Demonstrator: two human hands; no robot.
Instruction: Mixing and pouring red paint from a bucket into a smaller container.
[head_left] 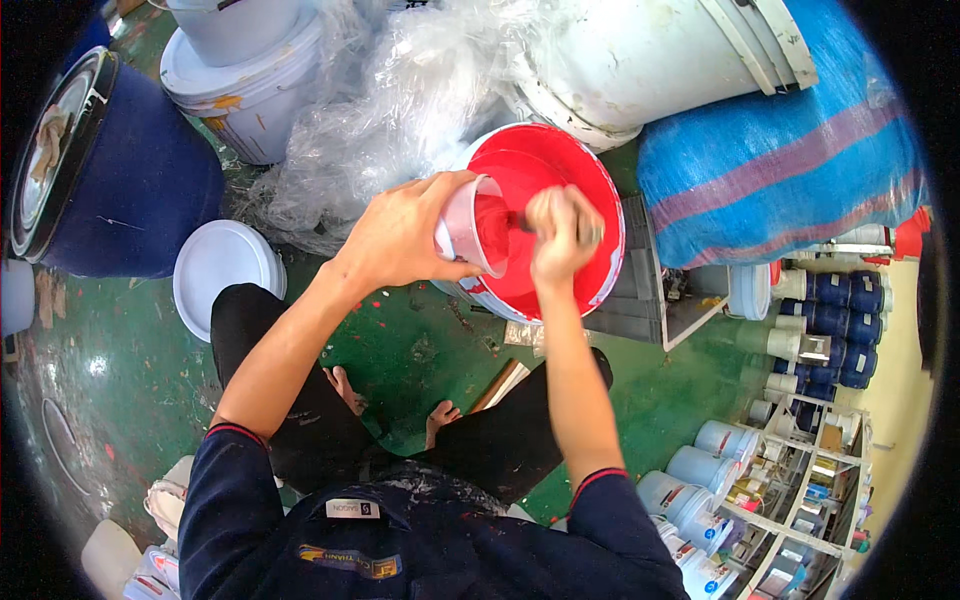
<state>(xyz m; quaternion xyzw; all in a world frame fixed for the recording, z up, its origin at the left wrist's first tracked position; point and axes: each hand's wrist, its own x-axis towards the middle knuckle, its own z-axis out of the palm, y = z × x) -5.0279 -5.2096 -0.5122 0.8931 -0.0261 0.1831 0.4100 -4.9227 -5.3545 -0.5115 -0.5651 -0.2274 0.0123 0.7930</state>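
My left hand point(405, 225) grips a translucent plastic cup point(490, 230), tipped sideways over a bucket point(570, 170) of bright red paint, with red inside the cup. My right hand point(560, 230), slightly blurred, is closed on a dark tool whose end reaches into the cup's mouth; its exact shape is hard to make out.
Clear plastic wrap point(380, 90), lidded white pails point(240, 70), a blue drum point(130, 170), a large white bucket point(670, 60) and a blue striped sack point(760, 170) surround me. A grey crate point(640, 280) stands right of the paint; white lids point(215, 280) lie left; stocked shelves point(800, 470) are rightward.
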